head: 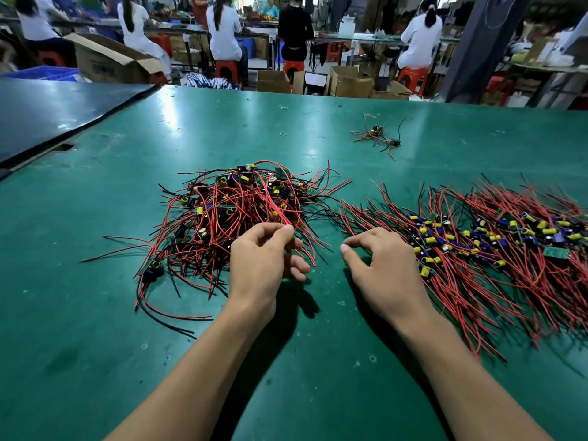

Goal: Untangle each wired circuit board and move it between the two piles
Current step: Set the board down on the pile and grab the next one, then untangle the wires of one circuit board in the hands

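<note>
Left hand [264, 256] pinches red wire [305, 251]; right hand [378, 265] at combed pile [493, 237] edge.

Your tangled pile [241, 211] of red- and black-wired boards lies left, one wire [284, 221] pinched; the straightened pile [477, 243] fans out right.

Both bare forearms reach forward over the table [95, 313], wrists nearly straight and backs of the hands up. Left hand [264, 259]: raised above the table, fingers curled, thumb and forefinger tips pinching a red wire [281, 220]. Right hand [381, 265]: arched low over the table, thumb stretched sideways and free, fingers bent downward, gripping nothing visible.
</note>
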{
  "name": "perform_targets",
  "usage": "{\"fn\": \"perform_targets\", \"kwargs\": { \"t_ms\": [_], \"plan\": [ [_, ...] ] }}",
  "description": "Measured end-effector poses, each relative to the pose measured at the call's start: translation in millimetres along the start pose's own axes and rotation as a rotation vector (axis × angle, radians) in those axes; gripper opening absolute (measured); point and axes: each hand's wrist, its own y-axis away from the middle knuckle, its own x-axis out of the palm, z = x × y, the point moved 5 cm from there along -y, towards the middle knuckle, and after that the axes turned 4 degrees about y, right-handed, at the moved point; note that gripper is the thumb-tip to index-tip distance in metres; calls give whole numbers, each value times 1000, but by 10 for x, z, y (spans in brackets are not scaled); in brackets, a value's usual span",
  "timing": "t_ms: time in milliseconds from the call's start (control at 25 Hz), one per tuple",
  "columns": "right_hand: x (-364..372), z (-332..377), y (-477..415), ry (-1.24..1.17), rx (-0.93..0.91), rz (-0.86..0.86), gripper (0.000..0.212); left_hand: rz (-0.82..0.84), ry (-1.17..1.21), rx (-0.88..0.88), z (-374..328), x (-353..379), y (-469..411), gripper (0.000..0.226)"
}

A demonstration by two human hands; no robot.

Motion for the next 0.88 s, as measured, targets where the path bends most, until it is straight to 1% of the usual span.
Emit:
{"fn": "perform_targets", "kwargs": {
  "t_ms": [120,160,200,280,320,360,400,440,480,520,560,600,680,720,800,880],
  "plan": [
    [5,5,-24,-86,4,-7,18,189,74,-136,7,167,147,7],
    [2,6,-27,-107,-6,-2,25,267,73,-184,23,222,205,9],
    [1,6,-28,-131,-23,20,38,353,70,-232,41,276,267,11],
    [23,27,-4,-223,-46,106,62,549,70,-332,84,380,394,14],
    [40,61,7,-293,-58,152,65,648,64,-384,103,423,457,15],
    [57,108,13,-369,-87,180,62,735,43,-433,123,452,513,15],
    [68,146,15,-439,-130,177,54,806,6,-471,146,466,560,15],
    [67,171,15,-484,-164,143,44,859,-32,-497,170,472,595,16],
    [60,171,13,-516,-159,96,33,888,-55,-513,186,467,612,16],
    [56,148,2,-549,-110,59,23,890,-58,-518,196,462,608,16],
    [68,111,-9,-608,-21,50,17,866,-49,-508,196,455,581,15],
    [90,78,-15,-706,92,60,19,820,-40,-488,195,435,534,14],
    [102,43,-25,-1004,309,80,31,684,-44,-454,215,385,415,10],
    [70,33,-46,-1147,387,75,35,619,-47,-455,235,357,365,9],
    [-4,34,-91,-1395,457,82,39,552,-61,-495,283,331,326,13],
    [-41,64,-104,-1551,472,116,39,564,-63,-561,311,360,357,24]
  ]
}}
